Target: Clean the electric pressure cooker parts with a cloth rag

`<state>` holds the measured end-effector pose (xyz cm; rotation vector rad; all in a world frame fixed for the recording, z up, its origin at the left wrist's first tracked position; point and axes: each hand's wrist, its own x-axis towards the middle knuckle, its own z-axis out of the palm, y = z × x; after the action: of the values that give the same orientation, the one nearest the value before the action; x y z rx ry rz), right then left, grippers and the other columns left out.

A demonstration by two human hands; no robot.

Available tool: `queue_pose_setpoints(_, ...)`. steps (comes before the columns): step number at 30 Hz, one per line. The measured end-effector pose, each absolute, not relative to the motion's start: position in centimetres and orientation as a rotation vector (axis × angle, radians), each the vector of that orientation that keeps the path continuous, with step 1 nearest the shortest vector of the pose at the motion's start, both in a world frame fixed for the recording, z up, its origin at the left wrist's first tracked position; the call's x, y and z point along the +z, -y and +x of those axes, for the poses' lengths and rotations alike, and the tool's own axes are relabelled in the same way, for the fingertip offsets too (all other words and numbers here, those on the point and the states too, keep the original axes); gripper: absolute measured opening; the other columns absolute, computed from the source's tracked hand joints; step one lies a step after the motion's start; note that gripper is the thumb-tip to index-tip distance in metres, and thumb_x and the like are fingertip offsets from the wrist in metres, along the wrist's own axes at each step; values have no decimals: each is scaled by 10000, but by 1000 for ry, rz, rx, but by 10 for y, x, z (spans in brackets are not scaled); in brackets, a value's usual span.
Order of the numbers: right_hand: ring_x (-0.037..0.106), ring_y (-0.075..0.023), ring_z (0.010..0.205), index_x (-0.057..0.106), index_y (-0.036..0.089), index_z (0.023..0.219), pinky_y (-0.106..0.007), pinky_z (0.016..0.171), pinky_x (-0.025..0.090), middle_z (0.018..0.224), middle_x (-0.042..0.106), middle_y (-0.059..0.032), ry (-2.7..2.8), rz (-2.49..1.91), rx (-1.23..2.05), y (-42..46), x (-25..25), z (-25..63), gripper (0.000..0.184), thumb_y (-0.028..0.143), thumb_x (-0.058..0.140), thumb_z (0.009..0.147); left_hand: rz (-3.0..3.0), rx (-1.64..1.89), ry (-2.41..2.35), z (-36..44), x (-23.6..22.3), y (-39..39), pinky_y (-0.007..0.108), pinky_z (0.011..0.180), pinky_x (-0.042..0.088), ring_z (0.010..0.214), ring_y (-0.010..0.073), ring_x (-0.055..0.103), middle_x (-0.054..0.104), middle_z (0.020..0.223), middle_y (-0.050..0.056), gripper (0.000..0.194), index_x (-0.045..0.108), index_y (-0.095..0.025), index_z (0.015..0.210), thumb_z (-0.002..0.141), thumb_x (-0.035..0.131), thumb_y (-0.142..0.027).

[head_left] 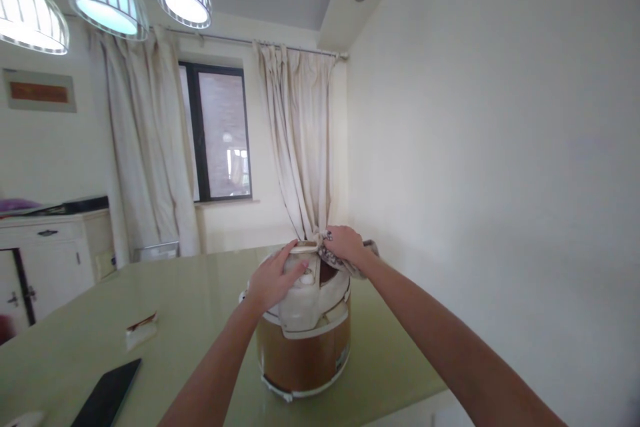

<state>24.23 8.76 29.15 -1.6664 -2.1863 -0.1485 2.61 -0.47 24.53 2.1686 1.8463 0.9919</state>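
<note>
A rice cooker (305,357) with a brown body and a white lid stands upright on the green tabletop. My left hand (274,280) lies on the left part of the lid, its fingers spread and holding nothing. At the back right of the lid, my right hand (345,243) is closed around a patterned grey-and-white cloth (345,261). That cloth touches the lid near its handle and hangs out past the right side of my hand. Part of the lid's top is hidden behind both hands.
On the table (200,293) lie a dark flat phone-like object (107,393) and a small packet (142,330), both left of the cooker. A wall (490,167) rises close on the right. A white cabinet (55,240) and curtains (150,147) stand behind.
</note>
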Motion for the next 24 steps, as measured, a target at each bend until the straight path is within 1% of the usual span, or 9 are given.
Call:
queue_pose_setpoints(3,720,-312,1149,720,219,1257,-379,889,540,1234,765,-156,2153,-1715,-142,-105,290,237,376,371,538,966,2176,987,-1854,27,246,5,475,1209,384,1445,323,550,568,1595,87,787,411,-330,1636,958,485,-722)
queue_pose_setpoints(6,716,-314,1149,709,202,1269,-378,897,533,1229,760,-169,2141,-1710,-167,-107,287,235,391,386,524,978,2173,981,-1846,26,246,4,484,1199,392,1433,336,559,574,1589,92,825,403,-321,1643,940,505,-741)
queue_pose_setpoints(10,683,-301,1197,696,223,1294,-360,932,508,1245,749,-153,2149,-1637,-231,-92,286,240,398,399,523,983,2128,994,-1823,24,246,2,464,1182,404,1429,325,562,593,1571,94,835,397,-321,1647,940,497,-756)
queue_pose_setpoints(12,685,-299,1173,705,231,1273,-356,924,504,1227,754,-144,2185,-1601,-254,-81,287,244,384,410,537,977,2122,991,-1809,23,246,1,449,1174,412,1426,319,566,607,1556,99,843,391,-316,1650,941,490,-762)
queue_pose_setpoints(14,696,-312,1123,722,229,1229,-370,900,507,1197,760,-151,2227,-1575,-273,-67,290,249,378,445,551,971,2134,981,-1800,23,246,1,445,1165,420,1414,318,578,622,1539,102,845,384,-317,1653,943,483,-763)
queue_pose_setpoints(17,700,-335,1079,738,231,1197,-398,884,512,1158,759,-160,2281,-1528,-300,-41,294,253,418,526,569,953,2136,977,-1822,24,247,3,463,1170,414,1418,333,574,615,1547,98,828,379,-328,1655,950,475,-752)
queue_pose_setpoints(20,683,-361,1119,720,244,1267,-427,915,513,1190,738,-167,2352,-1458,-293,-16,298,256,501,583,602,918,2135,980,-1863,25,246,5,490,1183,398,1434,349,558,594,1571,90,791,377,-331,1656,971,457,-719)
queue_pose_setpoints(23,636,-390,1228,626,265,1432,-449,961,507,1338,678,-181,2410,-1447,-233,-7,300,261,689,652,654,863,2165,1004,-1860,26,244,6,466,1202,385,1441,318,554,591,1576,72,717,402,-326,1644,1008,419,-657)
queue_pose_setpoints(24,633,-393,1239,602,267,1459,-450,963,507,1361,668,-182,2416,-1464,-208,-10,300,263,728,665,663,852,2168,1015,-1860,26,244,6,454,1208,381,1442,303,555,602,1566,62,692,414,-329,1637,1018,409,-638)
